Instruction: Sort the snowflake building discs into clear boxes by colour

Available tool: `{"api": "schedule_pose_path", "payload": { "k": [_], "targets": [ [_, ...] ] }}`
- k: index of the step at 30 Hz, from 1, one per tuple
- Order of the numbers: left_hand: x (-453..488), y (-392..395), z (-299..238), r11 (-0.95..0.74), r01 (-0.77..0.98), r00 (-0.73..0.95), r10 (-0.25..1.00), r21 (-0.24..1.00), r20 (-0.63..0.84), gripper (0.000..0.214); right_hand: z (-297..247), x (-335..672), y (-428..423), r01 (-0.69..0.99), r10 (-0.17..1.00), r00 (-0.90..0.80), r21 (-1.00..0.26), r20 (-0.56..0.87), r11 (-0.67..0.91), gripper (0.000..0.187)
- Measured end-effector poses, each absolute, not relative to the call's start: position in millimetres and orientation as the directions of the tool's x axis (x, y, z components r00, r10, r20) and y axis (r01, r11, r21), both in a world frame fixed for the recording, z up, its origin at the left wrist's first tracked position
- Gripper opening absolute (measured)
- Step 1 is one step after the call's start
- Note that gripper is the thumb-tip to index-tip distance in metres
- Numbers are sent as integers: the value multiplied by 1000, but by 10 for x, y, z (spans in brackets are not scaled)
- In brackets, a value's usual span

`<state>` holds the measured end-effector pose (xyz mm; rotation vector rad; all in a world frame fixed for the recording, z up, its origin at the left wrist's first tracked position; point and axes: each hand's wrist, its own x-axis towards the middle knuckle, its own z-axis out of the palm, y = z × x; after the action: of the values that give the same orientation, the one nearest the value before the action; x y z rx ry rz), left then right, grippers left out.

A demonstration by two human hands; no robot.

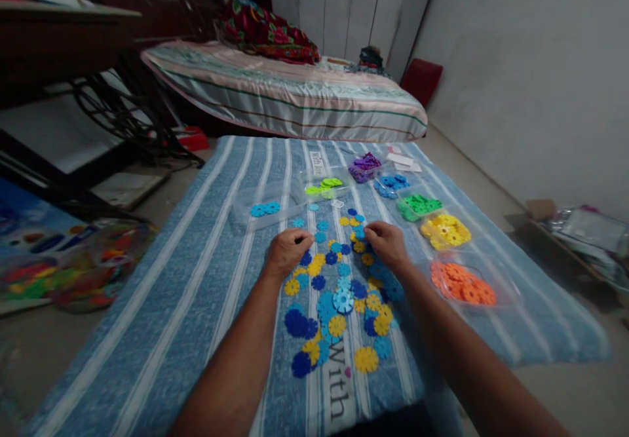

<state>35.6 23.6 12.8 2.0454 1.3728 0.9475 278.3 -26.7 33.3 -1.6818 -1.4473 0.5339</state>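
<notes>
My left hand (289,251) is closed in a pinch, with a light blue notched building disc (320,236) at its fingertips. Across the scattered pieces, my right hand (387,244) pinches another light blue disc (360,233). Loose yellow discs (366,360), dark blue discs (301,363) and light blue discs (382,346) lie between and below the hands, several overlapping. One pale blue disc (343,300) rests on top of others in the middle. Ahead of my left hand, a clear plastic box (240,217) holds light blue discs (265,209).
Clear boxes curve around the back and right, with lime discs (324,187), purple discs (364,167), blue discs (392,185), green discs (419,207), yellow discs (446,230) and orange discs (462,284). A striped blue cloth (196,280) lies beneath. Beyond stands a bed (295,96).
</notes>
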Motion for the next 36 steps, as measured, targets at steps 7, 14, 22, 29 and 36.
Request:
{"api": "schedule_pose_path", "payload": {
  "k": [7,14,22,29,36],
  "targets": [
    [371,223,135,-372,619,255,928,692,271,25,55,3106,-768,394,863,459,-919,213,17,28],
    [381,214,140,-376,638,257,927,672,274,26,-5,3152,-851,246,859,493,-969,136,12,33],
    [385,195,112,-408,629,281,913,662,296,23,-87,3189,-858,350,897,388,-934,212,69,29],
    [397,33,111,-424,611,291,906,669,309,16,-30,3164,-883,385,906,369,-921,208,55,28],
    [402,-110,139,-430,621,299,903,655,309,14,4,3150,-891,380,899,386,-924,206,49,29]
  ]
}}
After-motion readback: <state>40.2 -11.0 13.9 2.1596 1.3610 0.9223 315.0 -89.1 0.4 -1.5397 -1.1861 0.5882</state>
